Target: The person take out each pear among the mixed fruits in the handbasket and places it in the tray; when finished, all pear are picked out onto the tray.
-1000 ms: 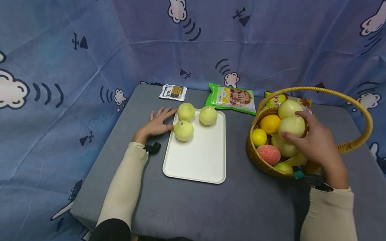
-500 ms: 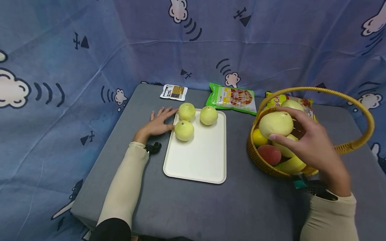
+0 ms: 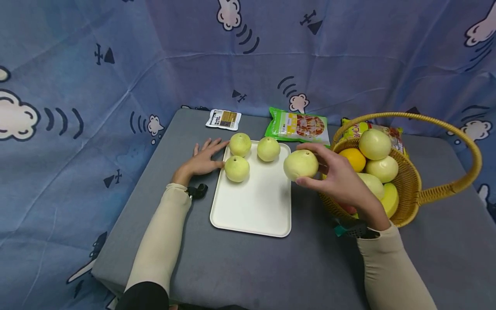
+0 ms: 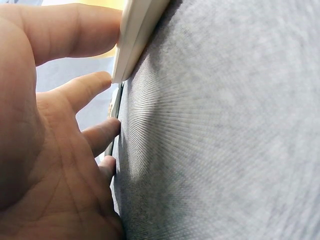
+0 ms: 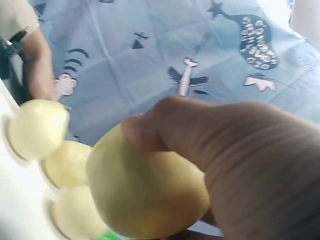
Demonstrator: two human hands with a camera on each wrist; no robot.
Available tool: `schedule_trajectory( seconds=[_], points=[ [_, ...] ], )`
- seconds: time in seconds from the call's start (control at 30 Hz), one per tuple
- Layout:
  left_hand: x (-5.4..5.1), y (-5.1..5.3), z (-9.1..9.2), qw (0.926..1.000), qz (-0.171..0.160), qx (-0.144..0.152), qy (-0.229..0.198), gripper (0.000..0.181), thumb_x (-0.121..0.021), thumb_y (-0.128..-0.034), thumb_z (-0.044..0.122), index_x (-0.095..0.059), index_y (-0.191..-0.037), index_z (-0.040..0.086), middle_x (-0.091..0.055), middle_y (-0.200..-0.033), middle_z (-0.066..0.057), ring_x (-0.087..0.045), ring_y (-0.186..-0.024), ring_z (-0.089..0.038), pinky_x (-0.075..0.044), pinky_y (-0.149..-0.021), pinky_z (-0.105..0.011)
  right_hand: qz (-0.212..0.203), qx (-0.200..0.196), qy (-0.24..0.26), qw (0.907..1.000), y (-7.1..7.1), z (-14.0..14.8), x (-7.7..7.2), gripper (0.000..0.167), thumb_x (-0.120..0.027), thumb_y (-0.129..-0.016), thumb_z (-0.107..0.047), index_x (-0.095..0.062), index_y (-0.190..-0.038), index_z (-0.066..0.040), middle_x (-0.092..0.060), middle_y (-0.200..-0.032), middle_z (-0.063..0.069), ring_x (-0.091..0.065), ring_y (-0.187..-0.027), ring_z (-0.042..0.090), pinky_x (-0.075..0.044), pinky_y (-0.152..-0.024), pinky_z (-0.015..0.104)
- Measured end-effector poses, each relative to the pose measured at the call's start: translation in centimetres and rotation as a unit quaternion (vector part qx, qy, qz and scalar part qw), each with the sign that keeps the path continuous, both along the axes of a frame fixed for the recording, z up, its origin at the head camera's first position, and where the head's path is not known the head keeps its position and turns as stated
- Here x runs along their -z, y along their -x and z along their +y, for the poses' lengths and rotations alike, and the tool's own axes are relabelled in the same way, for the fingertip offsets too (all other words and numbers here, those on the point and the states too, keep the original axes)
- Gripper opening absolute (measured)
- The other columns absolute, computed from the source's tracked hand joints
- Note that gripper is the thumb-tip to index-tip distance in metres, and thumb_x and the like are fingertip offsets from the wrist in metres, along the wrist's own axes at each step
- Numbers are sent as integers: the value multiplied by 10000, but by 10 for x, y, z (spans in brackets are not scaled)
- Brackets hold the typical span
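Observation:
My right hand (image 3: 342,176) grips a pale yellow-green round fruit (image 3: 300,165) above the tray's right edge, thumb on the near side; the right wrist view shows the thumb across the fruit (image 5: 142,187). Three like fruits sit at the far end of the white tray (image 3: 253,206): one at the left corner (image 3: 240,144), one to its right (image 3: 268,149), one nearer (image 3: 237,168). My left hand (image 3: 203,159) lies with fingers spread at the tray's left side. In the left wrist view, its thumb (image 4: 82,30) and a fingertip touch the tray rim (image 4: 132,42).
A yellow wicker basket (image 3: 412,181) with a tall handle stands at the right, holding more pale fruits, an orange fruit (image 3: 353,159) and a banana (image 3: 390,200). Behind lie a small white packet (image 3: 223,119), a green bag (image 3: 297,126) and a yellow-red packet (image 3: 395,134).
My right hand has lifted a pale fruit out of the basket and carried it left to the tray's right edge. The left hand and the tray have stayed still.

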State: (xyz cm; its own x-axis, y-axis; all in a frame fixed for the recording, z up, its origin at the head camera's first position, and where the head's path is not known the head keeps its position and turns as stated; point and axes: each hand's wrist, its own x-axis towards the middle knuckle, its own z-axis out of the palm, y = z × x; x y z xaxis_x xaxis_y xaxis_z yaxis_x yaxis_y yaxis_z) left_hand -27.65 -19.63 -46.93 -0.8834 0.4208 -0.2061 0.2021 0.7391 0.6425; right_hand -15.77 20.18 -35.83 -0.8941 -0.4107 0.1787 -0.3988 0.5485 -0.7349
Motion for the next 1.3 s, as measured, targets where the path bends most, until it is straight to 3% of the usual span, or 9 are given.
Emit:
schedule_trajectory(
  seconds=[0.13,0.2,0.4,0.63,0.9,1.1,1.3],
  points=[
    [1,0,0,10000,7,-13,-58,849,-655,-1017,374,-268,-1766,269,-122,-1857,-114,86,-1723,-378,228,-1315,-632,-128,-265,-13,9996,11,-17,17,768,-908,-919,-152,-532,-1587,-108,-592,-1538,128,-650,-1265,313,-574,-1126,447],
    [2,1,0,10000,14,-20,-87,844,-655,-1018,370,-272,-1764,275,-127,-1857,-110,81,-1725,-372,228,-1317,-627,-176,-356,-38,9992,16,-25,25,777,-909,-916,-145,-523,-1590,-105,-573,-1563,132,-636,-1294,322,-556,-1137,535],
    [4,1,-1,9998,59,-61,-155,845,-664,-1012,350,-280,-1762,281,-137,-1856,-109,75,-1726,-365,228,-1317,-625,-302,-413,-35,9987,30,-45,45,795,-933,-868,-111,-547,-1563,-117,-582,-1545,157,-639,-1279,342,-573,-1120,556],
    [4,1,-2,9998,70,-51,-186,844,-664,-1012,354,-282,-1762,280,-137,-1856,-109,75,-1726,-366,230,-1314,-630,-458,-515,233,9973,39,-60,68,785,-926,-834,-27,-576,-1535,-46,-574,-1572,170,-622,-1367,375,-547,-1150,553],
    [1,-1,-1,9998,35,-50,-200,842,-664,-1013,340,-283,-1761,282,-138,-1855,-111,75,-1726,-368,228,-1316,-627,-273,-235,169,9992,44,-66,93,809,-959,-829,-80,-574,-1541,-70,-584,-1581,172,-618,-1403,381,-575,-1120,531],
    [1,-1,-1,9998,72,-47,-180,847,-672,-1007,338,-289,-1760,271,-136,-1854,-119,73,-1724,-378,229,-1311,-640,7,15,53,10000,43,-69,98,801,-984,-817,-150,-599,-1517,-93,-612,-1552,148,-632,-1364,352,-598,-1095,517],
    [2,0,-1,9998,86,-34,-171,839,-663,-1016,355,-285,-1761,271,-135,-1854,-120,74,-1723,-383,230,-1311,-640,269,-43,-305,9992,41,-69,94,823,-982,-834,-217,-585,-1542,-86,-615,-1550,161,-624,-1365,352,-599,-1079,543]
  ],
)
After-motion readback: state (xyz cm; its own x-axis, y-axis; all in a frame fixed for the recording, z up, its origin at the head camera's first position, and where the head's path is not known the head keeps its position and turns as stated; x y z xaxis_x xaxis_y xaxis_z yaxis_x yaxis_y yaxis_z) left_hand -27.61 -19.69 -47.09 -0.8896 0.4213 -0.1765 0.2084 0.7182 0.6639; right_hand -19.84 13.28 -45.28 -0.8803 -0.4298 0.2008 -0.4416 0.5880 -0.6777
